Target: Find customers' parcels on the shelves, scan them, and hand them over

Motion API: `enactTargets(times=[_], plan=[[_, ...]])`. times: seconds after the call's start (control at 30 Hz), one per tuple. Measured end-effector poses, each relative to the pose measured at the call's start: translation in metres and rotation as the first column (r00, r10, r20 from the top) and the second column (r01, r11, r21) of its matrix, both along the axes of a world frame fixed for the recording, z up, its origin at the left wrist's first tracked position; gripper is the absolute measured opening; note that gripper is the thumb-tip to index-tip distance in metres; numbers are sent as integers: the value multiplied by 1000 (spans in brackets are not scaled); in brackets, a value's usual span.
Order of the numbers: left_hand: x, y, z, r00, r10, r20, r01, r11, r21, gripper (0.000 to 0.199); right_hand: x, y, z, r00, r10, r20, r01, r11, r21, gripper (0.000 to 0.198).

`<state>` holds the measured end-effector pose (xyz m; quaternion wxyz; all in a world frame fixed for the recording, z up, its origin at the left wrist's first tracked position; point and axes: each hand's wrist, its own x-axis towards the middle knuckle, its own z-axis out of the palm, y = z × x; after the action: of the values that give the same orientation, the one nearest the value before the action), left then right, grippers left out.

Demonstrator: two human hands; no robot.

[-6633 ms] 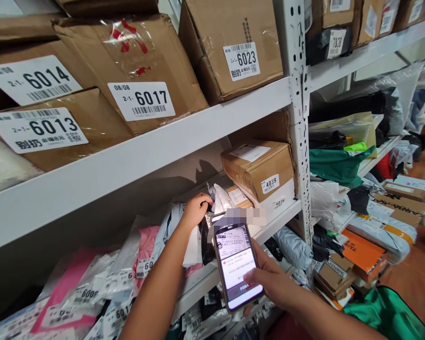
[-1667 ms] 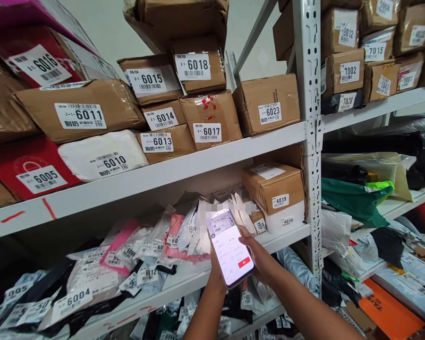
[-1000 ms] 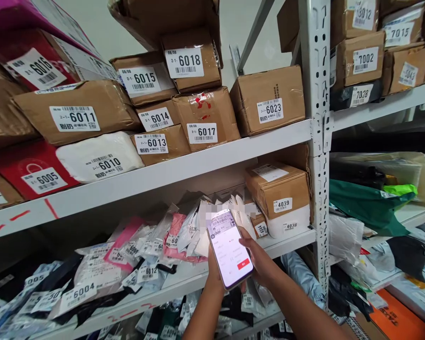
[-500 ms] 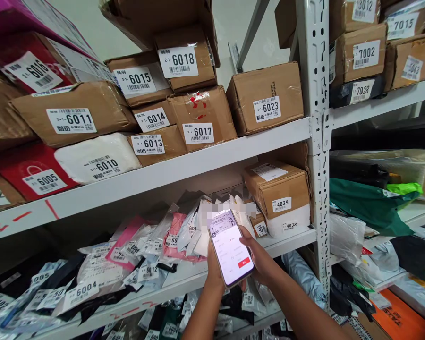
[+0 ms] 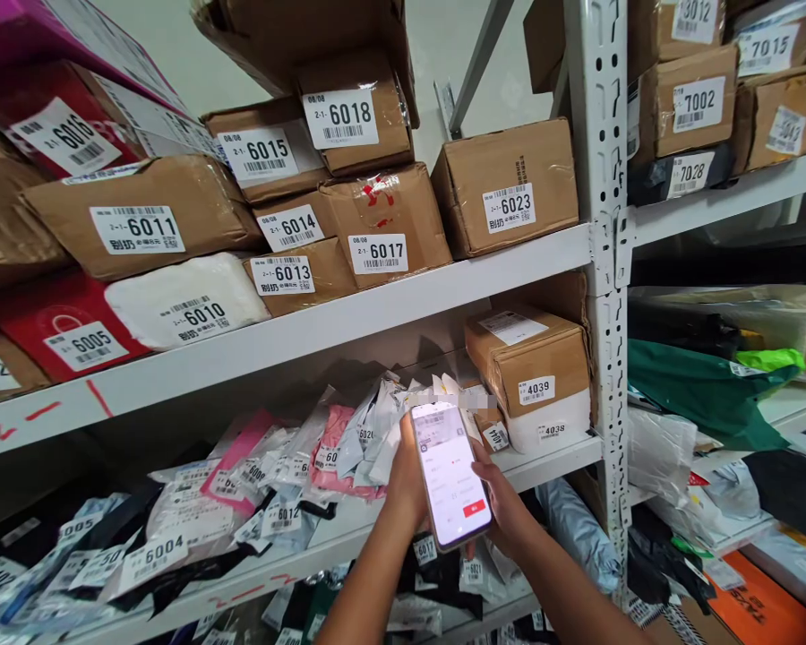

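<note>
A smartphone [image 5: 451, 479] with a lit screen and a red button low on it is held upright, slightly tilted, in front of the middle shelf. My left hand [image 5: 407, 470] wraps round its left side. On the phone's right edge my right hand [image 5: 501, 493] grips, its thumb at the rim of the screen; most of its fingers are hidden behind the phone. Behind the phone lie white and clear bagged parcels [image 5: 376, 421]. To the right of them a cardboard box labelled 4039 [image 5: 544, 354] rests on a white package [image 5: 551, 425].
On the upper shelf [image 5: 309, 331] several labelled boxes are stacked, among them box 6023 [image 5: 507, 188]. A white perforated post [image 5: 608, 313] stands right of centre. Bagged parcels [image 5: 167, 520] hang over the middle shelf's edge. A neighbouring rack holds a green bag [image 5: 705, 394].
The phone and both hands have moved a little to the right and slightly down. Both hands keep hold of the phone, and my right thumb has shifted toward its edge.
</note>
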<state>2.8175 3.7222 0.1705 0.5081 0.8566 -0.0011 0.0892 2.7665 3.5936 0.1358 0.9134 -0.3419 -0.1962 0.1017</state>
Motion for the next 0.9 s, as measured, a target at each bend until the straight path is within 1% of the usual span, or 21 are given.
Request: enactTargets(times=[0.03, 0.07, 0.1, 0.13, 0.17, 0.23, 0.27, 0.33, 0.37, 0.4, 0.47, 0.57, 0.63, 0.7, 0.83, 0.9], plan=[[6, 2, 11, 1000, 18, 25, -22, 988, 152, 28, -1, -1, -5, 1000, 9, -3, -9, 1000, 13, 57], [13, 3, 21, 998, 33, 56, -49, 950, 308, 22, -1, -2, -10, 1000, 13, -5, -13, 1000, 26, 59], [21, 5, 31, 995, 43, 88, -78, 891, 448, 18, -2, -3, -15, 1000, 8, -5, -7, 999, 43, 61], [29, 7, 40, 992, 47, 118, -106, 824, 557, 18, -2, -5, -19, 1000, -4, -3, 4, 998, 63, 63], [38, 10, 47, 988, 49, 145, -130, 763, 633, 20, -2, -6, -22, 1000, -18, -5, 18, 997, 79, 64], [56, 15, 56, 984, 52, 168, -158, 687, 709, 26, -2, -9, -26, 999, -31, -21, 33, 995, 94, 65], [64, 17, 58, 985, 52, 166, -159, 656, 738, 33, -2, -10, -27, 999, -31, -33, 34, 995, 98, 66], [80, 21, 60, 989, 50, 136, -138, 611, 779, 53, -2, -12, -28, 998, -33, -57, 38, 994, 99, 68], [86, 22, 60, 992, 51, 112, -120, 595, 794, 57, -2, -13, -28, 997, -34, -64, 40, 995, 94, 70], [92, 23, 60, 995, 55, 88, -104, 582, 806, 55, -2, -13, -29, 997, -32, -66, 38, 996, 85, 71], [101, 23, 61, 995, 86, 49, -89, 563, 822, 46, -1, -14, -30, 998, -26, -63, 30, 997, 65, 73], [111, 22, 63, 991, 134, 9, -83, 560, 825, 45, -1, -14, -33, 996, -39, -78, 45, 996, 78, 73], [116, 25, 64, 991, 130, -14, -64, 582, 811, 44, -2, -13, -35, 990, -88, -111, 100, 989, 105, 75], [119, 30, 63, 995, 100, -27, -40, 617, 786, 41, -3, -13, -37, 983, -125, -132, 139, 984, 108, 78], [120, 41, 56, 999, 40, 25, -45, 683, 729, 33, -7, -16, -37, 990, -103, -96, 106, 994, 33, 78], [118, 45, 52, 997, 14, 72, -61, 710, 702, 31, -10, -18, -36, 990, -114, -80, 115, 993, 4, 79]])
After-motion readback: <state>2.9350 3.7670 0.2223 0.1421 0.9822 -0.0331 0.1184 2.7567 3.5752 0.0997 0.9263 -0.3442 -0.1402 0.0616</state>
